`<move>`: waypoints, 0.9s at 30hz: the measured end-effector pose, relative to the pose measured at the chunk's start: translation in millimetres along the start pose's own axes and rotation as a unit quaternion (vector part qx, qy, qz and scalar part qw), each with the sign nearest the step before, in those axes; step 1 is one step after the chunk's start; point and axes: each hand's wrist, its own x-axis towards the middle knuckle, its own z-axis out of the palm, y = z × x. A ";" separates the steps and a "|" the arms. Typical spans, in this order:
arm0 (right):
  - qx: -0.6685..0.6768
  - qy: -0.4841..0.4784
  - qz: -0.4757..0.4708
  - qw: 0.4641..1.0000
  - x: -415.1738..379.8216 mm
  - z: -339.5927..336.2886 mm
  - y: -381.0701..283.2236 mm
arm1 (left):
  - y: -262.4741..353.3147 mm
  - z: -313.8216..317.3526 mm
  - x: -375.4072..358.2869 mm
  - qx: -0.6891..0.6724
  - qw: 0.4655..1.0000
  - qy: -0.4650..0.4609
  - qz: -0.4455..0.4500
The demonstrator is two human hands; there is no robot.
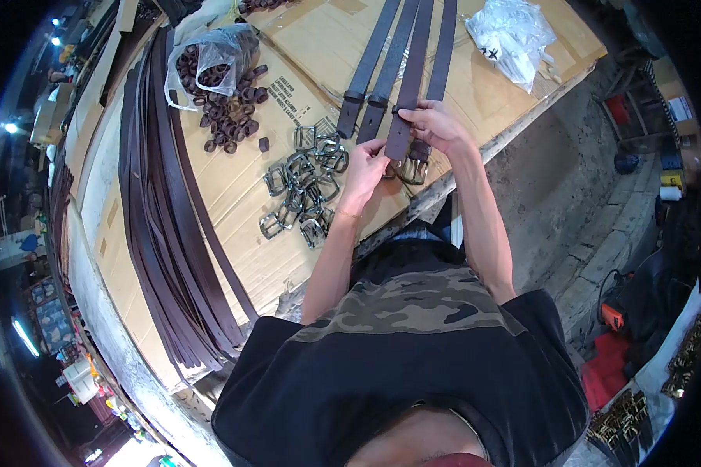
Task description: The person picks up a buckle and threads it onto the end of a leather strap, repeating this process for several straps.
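Tabletop [269, 268] is faced with tan cardboard [526, 113], some print on it. Landmark: the buckle pile [304, 187], loose metal frames, some overlapping. Left of the pile: a long bundle of dark strips [163, 194], roughly side by side. Beyond the pile, to the left: clear plastic bag [230, 50] of small dark loops, open, with loose loops [230, 128] spilled beside it. Beyond the pile, to the right: dark belt straps [375, 47], then a crumpled white bag [510, 35] farther right.
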 end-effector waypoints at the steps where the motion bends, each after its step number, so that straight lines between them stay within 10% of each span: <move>1: -0.007 -0.016 0.010 1.000 0.6 -3.0 1.5 | -0.3 1.7 1.5 0.006 1.000 0.006 0.009; 9: -0.024 -0.008 -0.083 0.996 -5.3 10.0 12.6 | -12.5 2.8 13.7 -0.071 0.997 -0.019 0.029; 12: -0.058 -0.002 -0.113 0.992 2.1 8.1 20.2 | -11.1 3.0 13.5 -0.303 0.950 0.021 -0.071; 16: -0.133 0.006 -0.119 0.984 0.1 3.6 17.1 | -11.6 -1.3 16.4 -0.113 0.991 -0.061 -0.037; 27: -0.042 -0.011 -0.062 0.997 -23.5 12.4 12.1 | -5.6 10.0 22.7 -0.272 0.961 -0.015 0.045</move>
